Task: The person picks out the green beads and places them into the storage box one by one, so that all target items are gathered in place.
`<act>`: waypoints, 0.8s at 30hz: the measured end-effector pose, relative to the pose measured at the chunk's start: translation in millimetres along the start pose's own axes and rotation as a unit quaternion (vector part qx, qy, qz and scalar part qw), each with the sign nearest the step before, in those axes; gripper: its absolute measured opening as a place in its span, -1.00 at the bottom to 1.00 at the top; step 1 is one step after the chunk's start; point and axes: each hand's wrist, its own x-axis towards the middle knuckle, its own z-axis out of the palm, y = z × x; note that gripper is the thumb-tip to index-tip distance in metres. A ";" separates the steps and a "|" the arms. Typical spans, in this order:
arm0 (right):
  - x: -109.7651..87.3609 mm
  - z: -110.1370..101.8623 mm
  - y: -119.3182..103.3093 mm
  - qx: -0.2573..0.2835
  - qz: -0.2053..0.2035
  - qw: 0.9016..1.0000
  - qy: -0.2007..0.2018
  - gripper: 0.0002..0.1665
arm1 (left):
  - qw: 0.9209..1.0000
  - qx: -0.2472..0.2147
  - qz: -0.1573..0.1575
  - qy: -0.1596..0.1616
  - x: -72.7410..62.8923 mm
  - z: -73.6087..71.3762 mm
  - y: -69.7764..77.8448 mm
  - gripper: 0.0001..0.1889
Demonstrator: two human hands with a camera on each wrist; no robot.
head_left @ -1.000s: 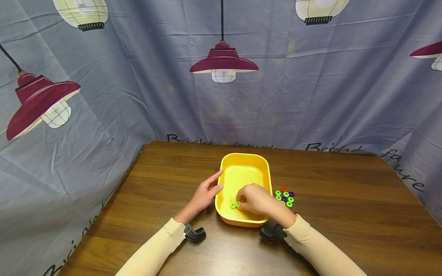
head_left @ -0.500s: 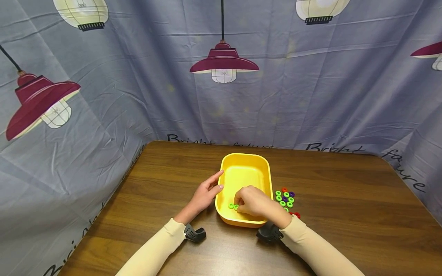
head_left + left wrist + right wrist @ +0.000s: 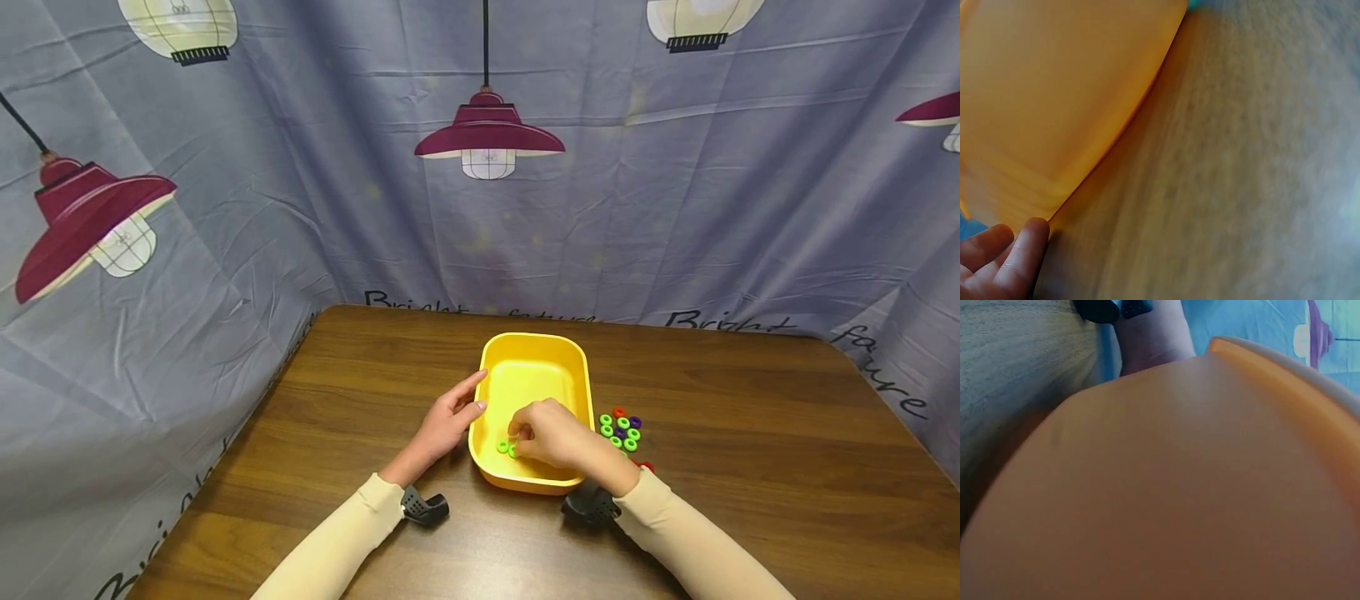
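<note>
A yellow plastic box (image 3: 528, 486) stands on the table before me. Straight fingers and the thumb of my left hand (image 3: 442, 425) touch its left rim; in the left wrist view, fingertips (image 3: 1034, 231) lie against the outer wall. My right hand (image 3: 551, 433) reaches inside, low in the near half, its fingers curled down. They pinch a green ring (image 3: 512, 450), which they partly cover. Just left of it on the box floor lies another green ring (image 3: 502, 447). In the right wrist view the box wall (image 3: 1147, 487) hides the right fingers.
Right of the box, several small green, purple and red rings (image 3: 630, 445) lie loose on the wooden table (image 3: 750, 433). Part of that group is hidden behind my right forearm. A patterned cloth (image 3: 600, 233) hangs along the table's back and sides.
The two green rings have shifted slightly left and nearer me in the box. My right hand moved a little left with them, then slightly back. The left hand stays on the rim.
</note>
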 end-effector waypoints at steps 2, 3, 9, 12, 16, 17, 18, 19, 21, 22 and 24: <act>-1.5 -4.3 0.3 0.000 -0.006 1.000 0.020 -0.91 | 1.000 0.002 -0.001 0.000 0.3 0.0 -0.6 -0.40; -2.3 -6.9 0.5 0.001 -0.006 1.000 0.027 -0.90 | 1.000 0.002 -0.002 0.000 0.2 0.1 -0.3 -0.40; -9.9 -26.5 8.6 0.011 0.004 0.998 0.060 -0.84 | 1.000 -0.001 -0.016 0.007 0.2 1.1 0.7 -0.40; -17.2 -37.3 16.2 0.010 0.007 0.996 0.087 -0.84 | 1.000 -0.004 -0.018 0.006 0.5 1.3 -0.3 -0.40; -30.7 -48.9 28.1 0.010 0.026 0.991 0.129 -0.85 | 1.000 -0.008 -0.017 0.007 0.1 1.0 -1.4 -0.40; -34.6 -51.3 30.8 0.013 0.035 0.990 0.137 -0.85 | 1.000 -0.009 -0.018 0.008 0.0 0.8 -1.6 -0.40; -38.5 -53.2 34.0 0.017 0.042 0.988 0.144 -0.85 | 1.000 -0.010 -0.019 0.009 -0.1 0.7 -1.5 -0.40; -42.6 -54.6 37.4 0.020 0.051 0.987 0.151 -0.84 | 1.000 -0.011 -0.018 0.010 -0.1 0.6 -1.5 -0.40; -50.7 -56.4 44.5 0.022 0.065 0.984 0.162 -0.83 | 1.000 -0.011 -0.018 0.011 0.1 0.5 -0.9 -0.40; -54.9 -56.9 48.2 0.021 0.068 0.983 0.166 -0.83 | 1.000 -0.010 -0.017 0.011 0.3 0.6 -0.7 -0.40; -63.4 -56.9 56.6 0.013 0.074 0.981 0.178 -0.84 | 1.000 -0.009 -0.017 0.009 0.6 1.1 0.0 -0.40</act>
